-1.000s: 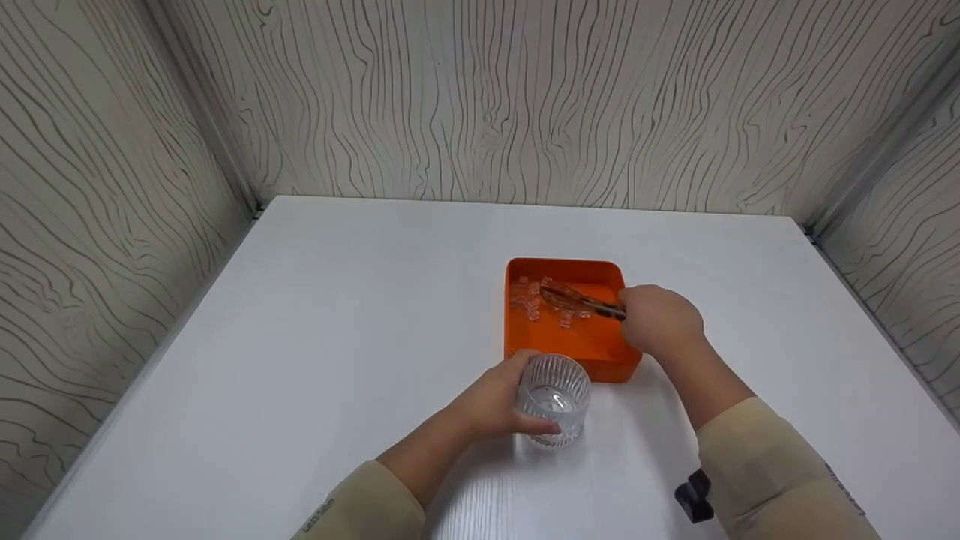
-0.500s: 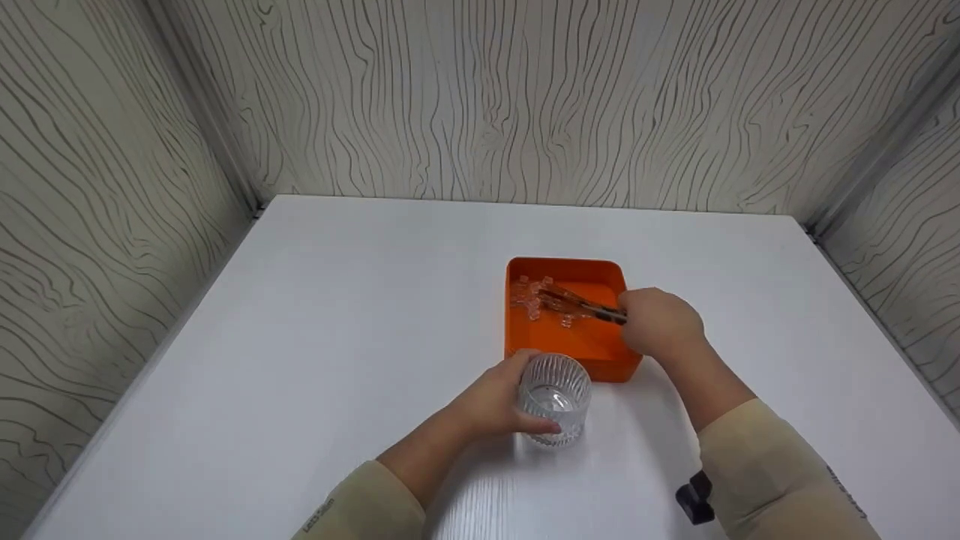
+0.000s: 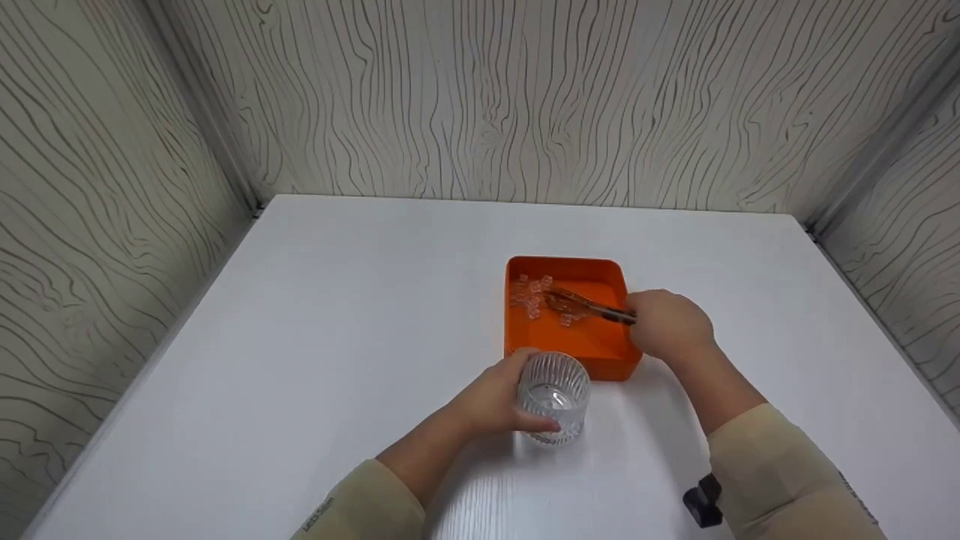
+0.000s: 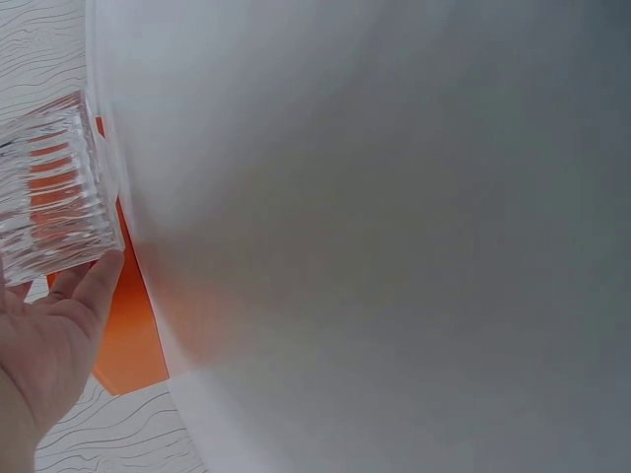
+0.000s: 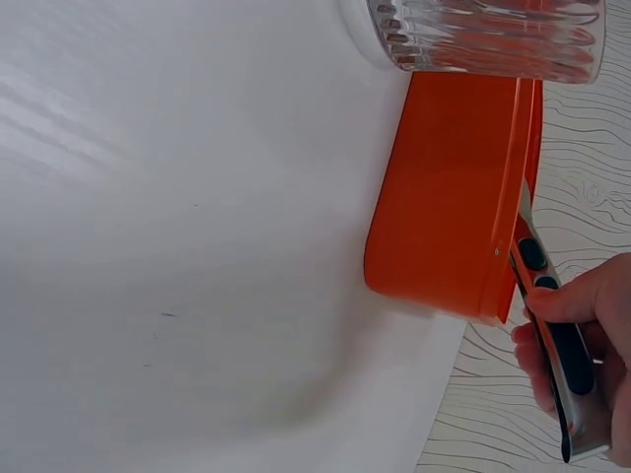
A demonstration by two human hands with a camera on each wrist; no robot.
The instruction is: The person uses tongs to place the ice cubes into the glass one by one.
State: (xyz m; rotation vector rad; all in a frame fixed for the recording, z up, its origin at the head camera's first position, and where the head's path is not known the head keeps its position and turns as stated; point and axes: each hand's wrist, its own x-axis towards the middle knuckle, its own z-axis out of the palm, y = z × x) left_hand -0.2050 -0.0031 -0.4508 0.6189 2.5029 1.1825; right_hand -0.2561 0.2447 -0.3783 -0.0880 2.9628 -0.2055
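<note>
My left hand [image 3: 491, 397] grips a ribbed clear glass [image 3: 555, 397] standing on the table at the near side of an orange tray [image 3: 592, 349]. In the left wrist view, fingertips and palm lie against the side of the glass [image 4: 59, 197]. With my right hand [image 3: 670, 324] I hold metal tongs [image 5: 564, 360] with dark grip pads, reaching over the tray's right wall. The tongs' tips are low inside the tray, beside a cluster of small clear cubes [image 3: 531, 296]. Whether a cube lies between the tips cannot be made out. Several cubes sit at the tray's left side.
A white table [image 3: 360, 300] spreads around the tray. Wood-grain panels [image 3: 465, 97] rise behind it and on both sides. A black wrist-camera mount [image 3: 703, 501] shows by the right sleeve.
My right hand has shifted slightly to the right, and the tongs' tips have drawn a little away from the cubes. The left hand and the glass have stayed in place.
</note>
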